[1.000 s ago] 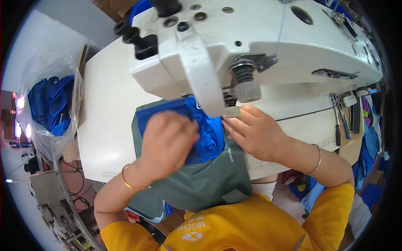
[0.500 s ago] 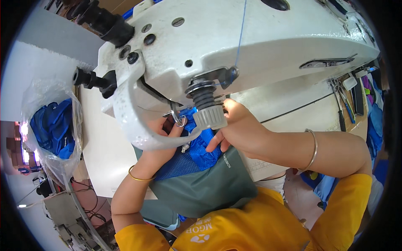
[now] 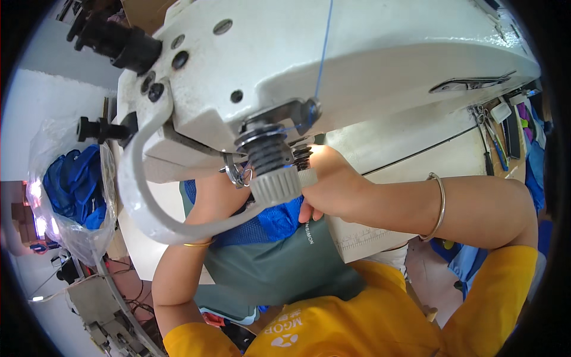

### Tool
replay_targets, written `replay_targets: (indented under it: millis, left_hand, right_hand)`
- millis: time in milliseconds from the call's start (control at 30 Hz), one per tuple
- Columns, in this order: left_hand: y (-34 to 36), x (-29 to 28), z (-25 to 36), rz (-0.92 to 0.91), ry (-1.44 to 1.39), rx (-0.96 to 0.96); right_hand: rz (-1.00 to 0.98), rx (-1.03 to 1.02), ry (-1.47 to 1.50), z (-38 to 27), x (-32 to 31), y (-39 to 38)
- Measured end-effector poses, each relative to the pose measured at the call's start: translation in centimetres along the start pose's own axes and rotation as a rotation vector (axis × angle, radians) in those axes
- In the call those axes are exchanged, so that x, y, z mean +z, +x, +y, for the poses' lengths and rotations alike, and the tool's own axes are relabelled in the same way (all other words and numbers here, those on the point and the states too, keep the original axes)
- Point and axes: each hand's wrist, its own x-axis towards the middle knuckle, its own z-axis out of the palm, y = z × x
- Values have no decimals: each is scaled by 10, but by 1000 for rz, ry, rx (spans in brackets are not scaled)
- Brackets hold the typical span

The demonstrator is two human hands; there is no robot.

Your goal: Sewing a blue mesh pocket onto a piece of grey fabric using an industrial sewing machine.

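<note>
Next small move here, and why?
Probably smooth the blue fabric with the right hand: it looks rumpled over the grey-green fabric, and that hand is right beside it. The left hand has its fingertips hidden behind sewing machine parts.

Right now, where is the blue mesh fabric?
In the head view, the blue mesh fabric lies left of centre on the grey-green fabric, partly hidden by the left hand and a white curved lever.
</note>
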Motion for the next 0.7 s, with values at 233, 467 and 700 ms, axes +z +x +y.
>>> replay_targets:
  millis: [233, 467, 700]
  left_hand:
    - [16, -22, 33, -173, -252, -376]
    - [-4, 5, 26, 81, -141, -299]
    - [-5, -11, 28, 228, -338, 155]
  right_hand:
    - [51, -104, -68, 1, 3, 4]
    - [76, -18, 161, 1, 6, -5]
    - [-27, -1, 174, 5, 4, 1]
